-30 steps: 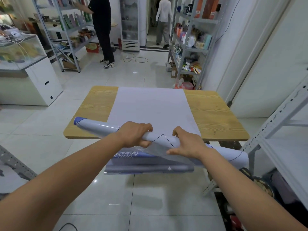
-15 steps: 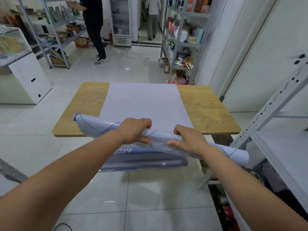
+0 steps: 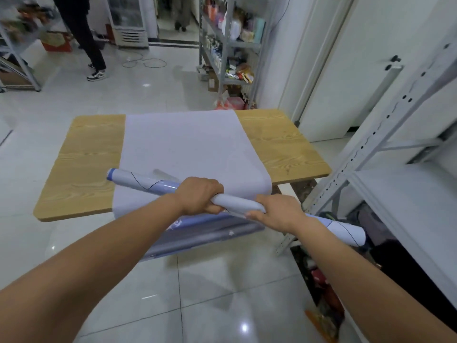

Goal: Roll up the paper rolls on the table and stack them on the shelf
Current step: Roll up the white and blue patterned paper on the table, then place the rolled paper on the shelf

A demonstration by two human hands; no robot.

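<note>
Left hand and right hand gripping paper roll, now farther onto table, axis slanting far-left to near-right.

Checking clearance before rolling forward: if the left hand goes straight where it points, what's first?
Likely the flat sheet spread on the table: the left hand, gripping the paper roll, points away across it. Its height over the sheet is unclear, so it may just skim above.
</note>
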